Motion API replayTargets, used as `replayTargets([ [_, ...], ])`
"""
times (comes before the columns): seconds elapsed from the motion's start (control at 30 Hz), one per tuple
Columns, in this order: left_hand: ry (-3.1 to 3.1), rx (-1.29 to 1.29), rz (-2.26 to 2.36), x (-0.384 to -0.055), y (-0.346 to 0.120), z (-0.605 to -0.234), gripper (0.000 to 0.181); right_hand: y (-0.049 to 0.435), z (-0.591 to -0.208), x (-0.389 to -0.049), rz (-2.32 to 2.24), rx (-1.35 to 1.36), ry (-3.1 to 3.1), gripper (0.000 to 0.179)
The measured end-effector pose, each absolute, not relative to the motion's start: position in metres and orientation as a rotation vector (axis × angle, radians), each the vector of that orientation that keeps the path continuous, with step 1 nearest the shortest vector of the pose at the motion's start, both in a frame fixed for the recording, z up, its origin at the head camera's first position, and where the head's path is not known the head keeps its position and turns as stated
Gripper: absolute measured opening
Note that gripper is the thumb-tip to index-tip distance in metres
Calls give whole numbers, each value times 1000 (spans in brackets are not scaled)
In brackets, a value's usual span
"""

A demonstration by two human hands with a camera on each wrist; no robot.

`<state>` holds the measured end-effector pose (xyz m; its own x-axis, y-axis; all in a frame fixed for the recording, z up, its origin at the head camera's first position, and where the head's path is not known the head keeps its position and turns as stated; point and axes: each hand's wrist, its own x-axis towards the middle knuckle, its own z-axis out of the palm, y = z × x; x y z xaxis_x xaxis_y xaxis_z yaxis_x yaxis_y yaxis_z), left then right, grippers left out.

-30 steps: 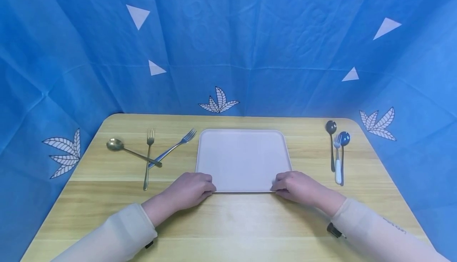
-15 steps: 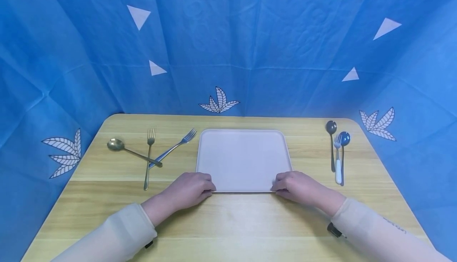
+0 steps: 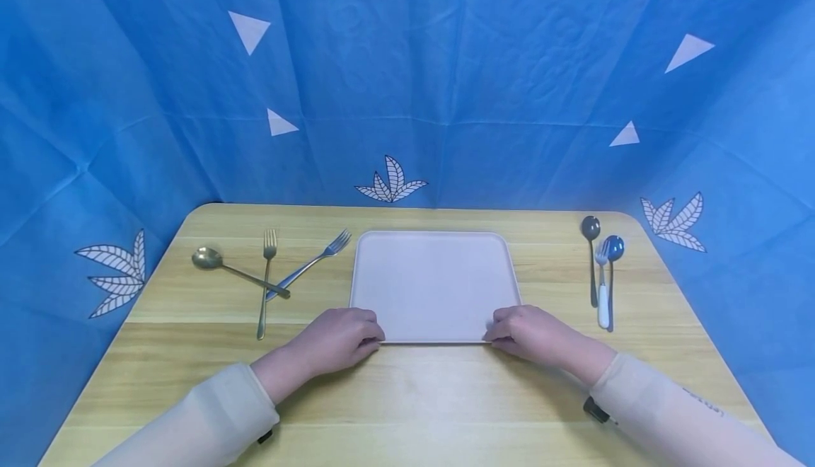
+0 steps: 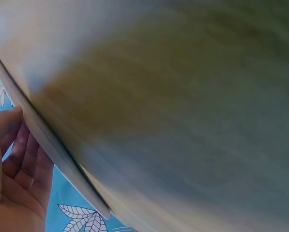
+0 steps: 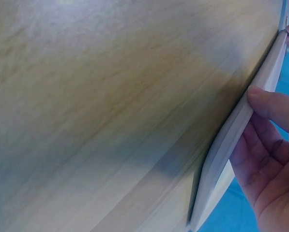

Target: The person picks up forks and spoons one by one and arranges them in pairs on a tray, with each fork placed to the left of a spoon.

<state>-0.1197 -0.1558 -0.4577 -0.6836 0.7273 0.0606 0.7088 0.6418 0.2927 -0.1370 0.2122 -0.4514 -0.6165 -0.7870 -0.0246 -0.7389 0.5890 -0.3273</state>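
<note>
A white rectangular tray point(image 3: 436, 283) with a low raised rim lies flat on the wooden table. At its near left corner my left hand point(image 3: 344, 338) pinches the rim, fingers curled over it. The left wrist view shows that thumb point(image 4: 12, 118) against the tray's outer side point(image 4: 57, 147). My right hand point(image 3: 528, 332) grips the near right corner in the same way. Its thumb point(image 5: 270, 104) presses the outer wall point(image 5: 226, 137) in the right wrist view, with the other fingers over the rim. Both forearms come in from the front in pale sleeves.
Left of the tray, a gold spoon point(image 3: 245, 276) crosses a gold fork point(image 3: 265, 283) and a silver fork point(image 3: 312, 263). On the right lie a dark spoon point(image 3: 592, 262), a white-handled fork point(image 3: 602, 290) and another spoon point(image 3: 615, 248) partly under it. Blue cloth point(image 3: 439, 85) surrounds the table point(image 3: 420, 403).
</note>
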Motion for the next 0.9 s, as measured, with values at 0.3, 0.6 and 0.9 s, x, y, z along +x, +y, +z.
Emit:
replayTargets([
  [0.3,2806,1169,464,-121,-157,-452,9,211,-449,-136,-421,-1260,2650,13],
  [0.6,2857,1081,502,-127,-162,-447,11,211,-450,-135,-431,-1248,2651,13],
  [0.9,2976,965,537,-137,-172,-439,17,211,-451,-135,-431,-1243,2653,13],
])
